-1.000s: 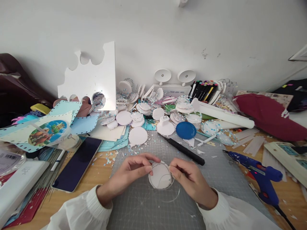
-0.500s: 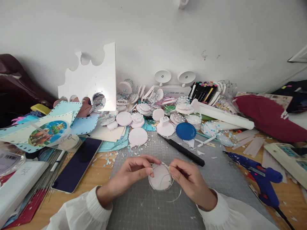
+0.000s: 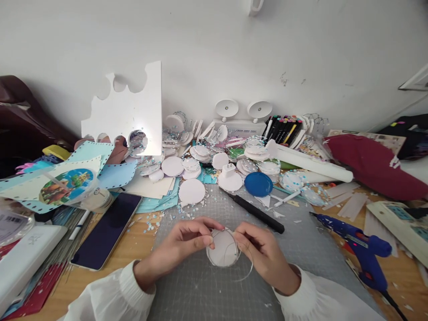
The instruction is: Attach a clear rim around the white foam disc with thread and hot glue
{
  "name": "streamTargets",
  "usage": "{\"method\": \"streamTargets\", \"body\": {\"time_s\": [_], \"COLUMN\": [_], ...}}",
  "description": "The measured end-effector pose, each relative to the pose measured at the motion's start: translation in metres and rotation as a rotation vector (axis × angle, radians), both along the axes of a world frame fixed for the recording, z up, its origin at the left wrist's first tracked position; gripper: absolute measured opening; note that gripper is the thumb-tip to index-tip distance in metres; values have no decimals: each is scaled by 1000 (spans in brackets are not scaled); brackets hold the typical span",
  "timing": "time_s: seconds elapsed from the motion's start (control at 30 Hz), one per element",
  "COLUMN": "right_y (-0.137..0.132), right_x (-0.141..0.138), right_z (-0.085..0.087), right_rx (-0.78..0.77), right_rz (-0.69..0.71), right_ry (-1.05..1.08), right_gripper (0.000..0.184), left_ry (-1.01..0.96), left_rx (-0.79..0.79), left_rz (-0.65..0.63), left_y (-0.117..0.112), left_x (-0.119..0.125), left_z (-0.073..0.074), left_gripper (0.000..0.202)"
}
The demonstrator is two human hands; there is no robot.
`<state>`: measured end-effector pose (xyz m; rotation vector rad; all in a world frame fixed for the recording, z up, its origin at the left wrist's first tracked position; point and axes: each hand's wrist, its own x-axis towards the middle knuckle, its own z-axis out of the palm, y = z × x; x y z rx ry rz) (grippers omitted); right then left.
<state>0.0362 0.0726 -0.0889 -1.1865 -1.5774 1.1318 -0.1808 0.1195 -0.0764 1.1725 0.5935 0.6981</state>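
A flat, matte white disc [image 3: 221,252] sits over a grey, gridded cutting mat [image 3: 197,294], between the left hand [image 3: 190,237] and the right hand [image 3: 260,250]. A thin, pale, wire-like strand [image 3: 251,267] loops around the disc's rim and curls free. The left fingers [image 3: 204,241] pinch the disc's upper left edge; the right fingers [image 3: 243,242] press narrowly on the strand.

curled left hand [image 3: 190,236] near right hand [image 3: 258,249]
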Motion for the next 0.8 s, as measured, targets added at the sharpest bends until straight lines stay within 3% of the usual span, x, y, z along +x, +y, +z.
{"method": "streamTargets", "body": {"time_s": [0.63,0.8], "right_y": [2,1], "right_x": [-3,-1], "right_z": [2,2], "right_rx": [59,14], "right_rz": [-13,4], "right_ry": [-10,60], "right_gripper": [36,36], "left_ry": [14,-82], "left_rx": [-18,-60], "left_rz": [-7,53], "left_y": [1,-2], "left_x": [2,2], "left_z": [1,-4], "left_gripper": [15,20]}}
